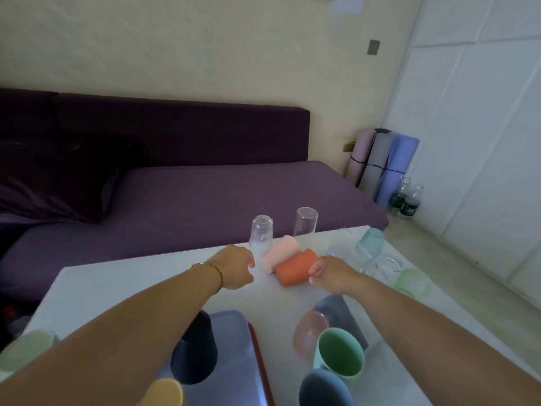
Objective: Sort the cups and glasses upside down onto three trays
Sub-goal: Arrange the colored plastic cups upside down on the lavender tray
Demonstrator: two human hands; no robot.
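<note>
An orange cup [294,266] and a pale pink cup [278,251] lie on their sides on the white table [123,284]. My right hand [333,273] is at the orange cup's right end, fingers touching it. My left hand [235,266] hovers just left of the pink cup, fingers apart, holding nothing. A clear glass [260,234] stands upside down behind the pink cup; another clear glass [304,222] stands upright. A dark cup [194,351] sits upside down on a blue tray [231,361]. A green cup [339,351], blue cup [325,389] and pink glass [310,332] stand near me.
A teal glass [371,240], clear glasses [377,263] and a light green glass [412,282] crowd the table's right edge. A green cup [27,348] and a yellow cup [164,392] are at the near left. A purple sofa [190,197] lies beyond the table.
</note>
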